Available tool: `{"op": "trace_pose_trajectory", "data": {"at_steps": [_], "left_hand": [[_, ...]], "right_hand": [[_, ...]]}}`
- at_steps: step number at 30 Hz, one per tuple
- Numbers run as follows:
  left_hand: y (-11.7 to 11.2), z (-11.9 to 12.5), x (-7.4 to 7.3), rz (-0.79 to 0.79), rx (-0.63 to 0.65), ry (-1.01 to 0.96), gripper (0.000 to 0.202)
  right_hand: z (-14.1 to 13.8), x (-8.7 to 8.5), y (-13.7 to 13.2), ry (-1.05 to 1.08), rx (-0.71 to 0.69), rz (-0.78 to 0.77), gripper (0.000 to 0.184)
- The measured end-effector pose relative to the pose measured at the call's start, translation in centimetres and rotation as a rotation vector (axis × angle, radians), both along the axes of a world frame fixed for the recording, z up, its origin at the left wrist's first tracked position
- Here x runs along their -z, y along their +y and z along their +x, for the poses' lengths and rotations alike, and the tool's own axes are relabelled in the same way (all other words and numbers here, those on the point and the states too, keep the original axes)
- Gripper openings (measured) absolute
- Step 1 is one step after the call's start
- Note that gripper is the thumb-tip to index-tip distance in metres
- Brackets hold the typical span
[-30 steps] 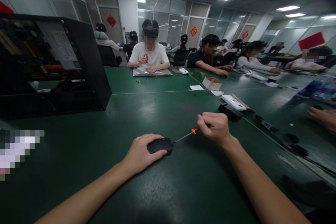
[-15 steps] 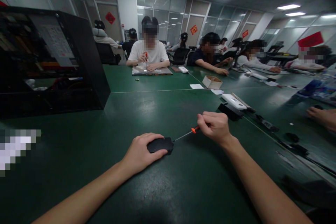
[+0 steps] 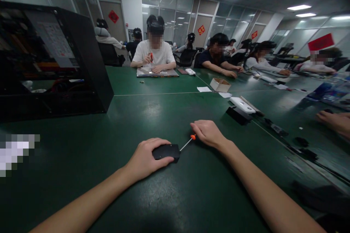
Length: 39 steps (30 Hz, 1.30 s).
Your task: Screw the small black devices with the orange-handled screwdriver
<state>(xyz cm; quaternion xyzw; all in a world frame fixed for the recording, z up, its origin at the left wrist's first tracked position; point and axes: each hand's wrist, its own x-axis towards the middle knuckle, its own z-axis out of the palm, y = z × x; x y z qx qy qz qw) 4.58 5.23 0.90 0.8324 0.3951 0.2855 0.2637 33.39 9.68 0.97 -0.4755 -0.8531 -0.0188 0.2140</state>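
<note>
Low in the middle of the head view, a small black rectangular box [image 3: 166,151] lies on the green table. My left hand [image 3: 150,156] grips it from the left, with the thumb along the near side and the fingers along the far side. A screwdriver [image 3: 187,143] with an orange collar and a thin metal shaft slants down to the box's right end, where its tip appears to touch. My right hand [image 3: 209,133] is closed round the handle, which is mostly hidden in the fist.
A black computer case [image 3: 82,62] stands at the left. To the right lie a white power strip [image 3: 242,105], a black block [image 3: 238,115] and cables. Farther off is an open cardboard box [image 3: 220,85]. Across the table a person [image 3: 154,52] works with a screwdriver; another person's hand [image 3: 335,122] rests at the right edge.
My right hand has moved left and closer to the black box, and the screwdriver now slants more steeply. My left hand and the box have stayed nearly in place.
</note>
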Motion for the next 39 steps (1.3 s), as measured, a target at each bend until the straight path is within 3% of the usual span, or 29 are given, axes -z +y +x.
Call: {"op": "trace_pose_trajectory", "data": {"at_steps": [8, 17, 22, 27, 34, 39], "left_hand": [[0.1, 0.0, 0.2, -0.014, 0.049, -0.004, 0.038], [0.2, 0.0, 0.5, 0.02, -0.008, -0.041, 0.037], [0.1, 0.1, 0.2, 0.011, -0.019, -0.079, 0.035], [0.1, 0.0, 0.2, -0.019, -0.01, -0.093, 0.035], [0.0, -0.2, -0.2, -0.074, 0.003, -0.108, 0.034], [0.0, -0.5, -0.2, -0.093, 0.034, -0.121, 0.034]], "right_hand": [[-1.8, 0.3, -0.6, -0.085, -0.138, -0.044, 0.059], [-2.5, 0.4, -0.8, -0.135, 0.058, -0.068, 0.065], [-4.3, 0.9, -1.5, -0.165, 0.046, -0.121, 0.061], [-3.5, 1.2, -1.1, -0.115, 0.051, -0.058, 0.061], [-3.1, 1.0, -0.7, 0.013, -0.121, 0.107, 0.046], [-2.6, 1.4, 0.1, 0.017, -0.309, 0.167, 0.049]]}}
